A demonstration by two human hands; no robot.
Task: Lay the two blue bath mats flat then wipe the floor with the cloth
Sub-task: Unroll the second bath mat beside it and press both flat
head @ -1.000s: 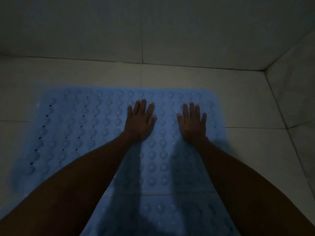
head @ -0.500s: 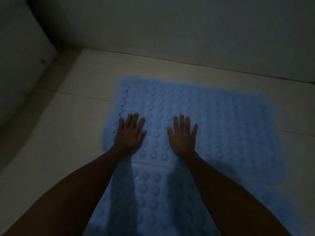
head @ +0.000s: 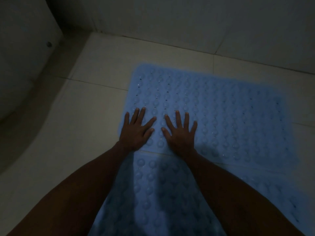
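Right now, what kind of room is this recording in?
Most likely a bathroom or shower area, dimly lit. Both hands, left hand and right hand, press flat on a blue studded bath mat, a second mat lies nearer, on pale floor tiles below a tiled wall.

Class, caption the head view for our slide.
Both open hands, left hand and right hand, press the bumpy blue rubber bath mat flat.
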